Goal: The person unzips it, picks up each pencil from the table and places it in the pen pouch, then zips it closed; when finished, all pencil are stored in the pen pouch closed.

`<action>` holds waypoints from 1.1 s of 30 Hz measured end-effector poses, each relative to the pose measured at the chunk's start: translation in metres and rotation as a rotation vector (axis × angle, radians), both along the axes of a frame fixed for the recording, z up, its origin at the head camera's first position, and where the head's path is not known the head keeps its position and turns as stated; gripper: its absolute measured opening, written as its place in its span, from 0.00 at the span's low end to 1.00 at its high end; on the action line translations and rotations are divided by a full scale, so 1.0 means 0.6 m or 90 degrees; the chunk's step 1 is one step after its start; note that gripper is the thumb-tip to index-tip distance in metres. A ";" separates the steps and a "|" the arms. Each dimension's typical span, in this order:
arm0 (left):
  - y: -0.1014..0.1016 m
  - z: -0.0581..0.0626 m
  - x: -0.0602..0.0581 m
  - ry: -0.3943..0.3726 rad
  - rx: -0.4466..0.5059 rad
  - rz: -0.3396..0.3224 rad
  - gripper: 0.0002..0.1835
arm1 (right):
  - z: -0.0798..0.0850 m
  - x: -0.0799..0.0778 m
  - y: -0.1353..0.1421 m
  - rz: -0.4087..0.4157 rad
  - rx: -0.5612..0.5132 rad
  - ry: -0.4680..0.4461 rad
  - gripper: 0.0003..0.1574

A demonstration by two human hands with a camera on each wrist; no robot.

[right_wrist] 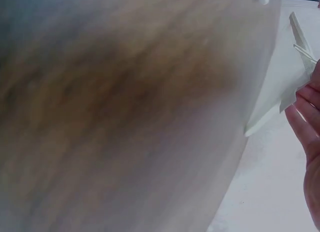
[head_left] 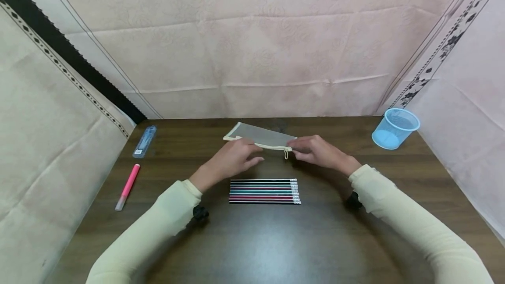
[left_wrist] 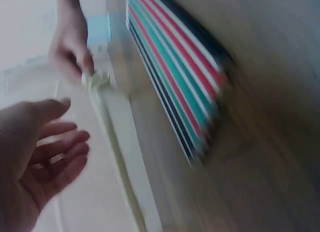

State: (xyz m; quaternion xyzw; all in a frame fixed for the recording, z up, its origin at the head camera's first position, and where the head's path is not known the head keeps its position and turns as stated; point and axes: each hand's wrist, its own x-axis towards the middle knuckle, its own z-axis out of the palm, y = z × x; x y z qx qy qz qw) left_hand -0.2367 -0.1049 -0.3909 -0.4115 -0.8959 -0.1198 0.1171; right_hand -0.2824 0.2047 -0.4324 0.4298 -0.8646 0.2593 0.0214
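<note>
A flat grey pouch (head_left: 260, 135) with cream edging and a small loop at its near right corner lies toward the back of the table. My right hand (head_left: 321, 153) pinches that corner between thumb and fingers. Loosely bent, the fingers of my left hand (left_wrist: 45, 147) hold nothing beside the pouch's long edge in the left wrist view; in the head view that hand (head_left: 230, 159) overlaps the near edge. Between my forearms, nearer to me, several pencils (head_left: 262, 192) in black, red and green lie side by side, their white ends to the right.
A light blue plastic cup (head_left: 394, 130) stands at the back right. On the left lie a slim blue packet (head_left: 144, 142) and a pink marker (head_left: 129, 183). Pale cloth (head_left: 252, 56) hangs behind the table and along both sides.
</note>
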 end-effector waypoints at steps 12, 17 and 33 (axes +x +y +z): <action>0.107 -0.021 0.002 -0.109 0.026 0.134 0.15 | 0.007 0.006 -0.015 0.018 -0.073 -0.011 0.21; 0.118 -0.033 -0.005 -0.125 0.056 0.167 0.14 | 0.004 0.006 -0.013 0.000 -0.094 -0.008 0.21; 0.123 -0.045 0.004 -0.168 0.138 0.182 0.09 | -0.001 0.007 -0.020 0.004 -0.114 -0.020 0.19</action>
